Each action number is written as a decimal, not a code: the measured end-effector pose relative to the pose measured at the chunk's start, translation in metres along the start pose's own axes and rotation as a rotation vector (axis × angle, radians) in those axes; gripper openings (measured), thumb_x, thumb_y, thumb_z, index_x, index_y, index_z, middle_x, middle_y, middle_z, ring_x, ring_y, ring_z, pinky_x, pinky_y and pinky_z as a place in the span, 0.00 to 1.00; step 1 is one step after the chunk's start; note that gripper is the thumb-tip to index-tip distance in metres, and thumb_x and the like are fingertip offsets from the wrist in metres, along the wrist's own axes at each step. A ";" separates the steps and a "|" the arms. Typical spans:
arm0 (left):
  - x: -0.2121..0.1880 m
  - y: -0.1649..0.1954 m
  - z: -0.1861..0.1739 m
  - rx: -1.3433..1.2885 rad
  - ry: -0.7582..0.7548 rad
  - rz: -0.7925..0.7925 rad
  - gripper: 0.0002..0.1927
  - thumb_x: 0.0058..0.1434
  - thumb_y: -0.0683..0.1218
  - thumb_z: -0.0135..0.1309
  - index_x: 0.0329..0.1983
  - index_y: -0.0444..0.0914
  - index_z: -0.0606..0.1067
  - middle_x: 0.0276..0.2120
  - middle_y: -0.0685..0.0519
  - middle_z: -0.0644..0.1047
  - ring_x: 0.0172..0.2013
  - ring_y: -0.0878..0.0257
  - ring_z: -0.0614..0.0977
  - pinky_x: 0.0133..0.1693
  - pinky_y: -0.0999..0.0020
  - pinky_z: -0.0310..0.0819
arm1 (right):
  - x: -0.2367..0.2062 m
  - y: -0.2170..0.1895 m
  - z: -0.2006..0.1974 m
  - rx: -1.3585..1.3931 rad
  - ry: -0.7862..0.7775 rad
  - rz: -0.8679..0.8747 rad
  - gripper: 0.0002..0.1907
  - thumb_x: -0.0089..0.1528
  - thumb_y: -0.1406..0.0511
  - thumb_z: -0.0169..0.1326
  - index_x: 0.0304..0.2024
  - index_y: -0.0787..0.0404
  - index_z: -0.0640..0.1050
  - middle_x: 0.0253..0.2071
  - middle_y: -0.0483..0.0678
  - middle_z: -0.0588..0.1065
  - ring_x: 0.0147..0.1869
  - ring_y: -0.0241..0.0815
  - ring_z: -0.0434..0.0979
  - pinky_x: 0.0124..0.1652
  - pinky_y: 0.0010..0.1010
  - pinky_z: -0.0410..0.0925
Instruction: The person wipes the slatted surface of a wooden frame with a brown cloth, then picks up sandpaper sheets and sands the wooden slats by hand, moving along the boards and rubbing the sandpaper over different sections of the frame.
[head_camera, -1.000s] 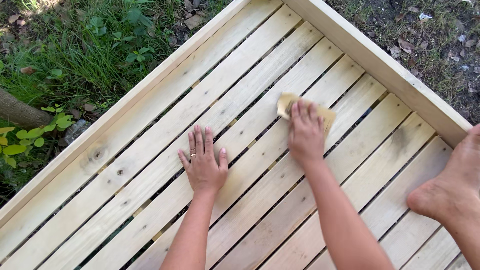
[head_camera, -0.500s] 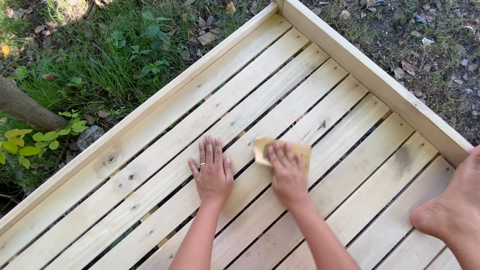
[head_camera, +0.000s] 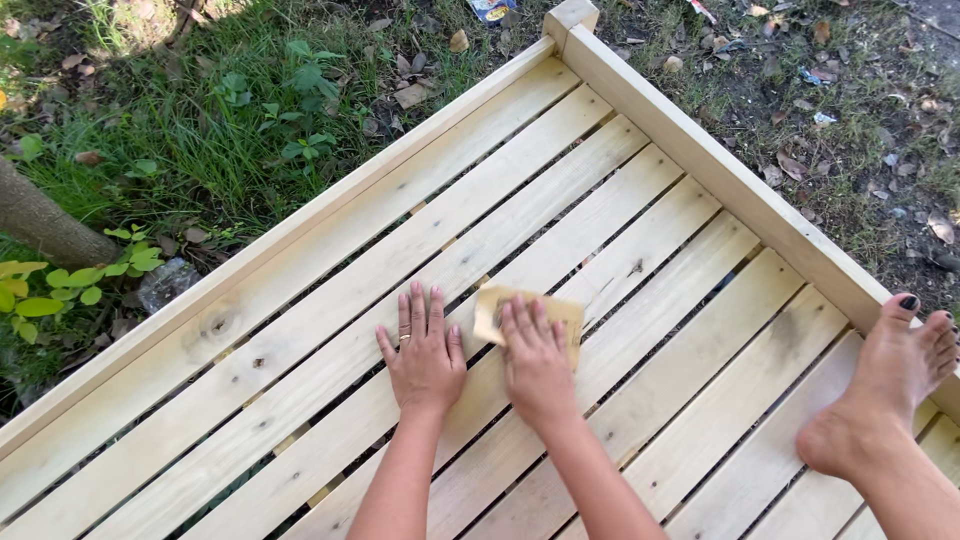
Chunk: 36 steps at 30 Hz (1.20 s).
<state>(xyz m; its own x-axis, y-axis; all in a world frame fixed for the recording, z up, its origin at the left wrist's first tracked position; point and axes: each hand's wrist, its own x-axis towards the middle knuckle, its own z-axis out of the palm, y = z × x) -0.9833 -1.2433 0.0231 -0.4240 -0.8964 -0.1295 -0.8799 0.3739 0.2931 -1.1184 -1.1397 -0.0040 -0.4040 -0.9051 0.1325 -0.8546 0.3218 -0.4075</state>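
A single head-worn view looks steeply down, close over a slatted wooden platform (head_camera: 300, 330) edged by grass (head_camera: 170, 110)

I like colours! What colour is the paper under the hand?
Tan-yellow sandpaper, seen in the head view.

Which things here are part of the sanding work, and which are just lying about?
In use:
- sandpaper sheet under the right hand
- slatted wooden frame
- left hand, flat on a slat

Lying about:
- dry leaves in the grass
- clear plastic bottle
- litter scrap
- bare foot resting on the frame
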 end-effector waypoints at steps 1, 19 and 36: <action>0.000 -0.001 0.001 0.003 0.005 0.004 0.34 0.68 0.57 0.37 0.78 0.52 0.49 0.78 0.58 0.44 0.75 0.58 0.46 0.69 0.37 0.32 | -0.012 -0.001 0.003 0.024 -0.030 -0.008 0.29 0.65 0.64 0.48 0.70 0.56 0.67 0.74 0.49 0.62 0.78 0.53 0.56 0.69 0.54 0.50; -0.002 0.001 0.004 0.015 0.022 0.009 0.35 0.67 0.56 0.38 0.78 0.50 0.49 0.78 0.57 0.45 0.75 0.58 0.47 0.69 0.38 0.31 | 0.083 0.082 -0.014 -0.142 0.092 0.094 0.30 0.66 0.67 0.44 0.72 0.62 0.64 0.73 0.54 0.64 0.78 0.56 0.57 0.70 0.57 0.51; 0.039 -0.060 -0.008 0.080 0.071 -0.023 0.40 0.63 0.63 0.43 0.77 0.52 0.49 0.77 0.58 0.46 0.75 0.56 0.48 0.68 0.33 0.33 | 0.249 0.203 -0.024 -0.075 0.180 0.073 0.26 0.71 0.61 0.44 0.71 0.63 0.66 0.75 0.56 0.62 0.79 0.58 0.54 0.70 0.50 0.51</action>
<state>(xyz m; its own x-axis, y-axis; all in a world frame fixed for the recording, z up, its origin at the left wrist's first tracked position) -0.9453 -1.3024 0.0077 -0.3896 -0.9186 -0.0670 -0.9048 0.3681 0.2143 -1.4002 -1.2936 -0.0320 -0.5121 -0.8162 0.2674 -0.8399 0.4109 -0.3545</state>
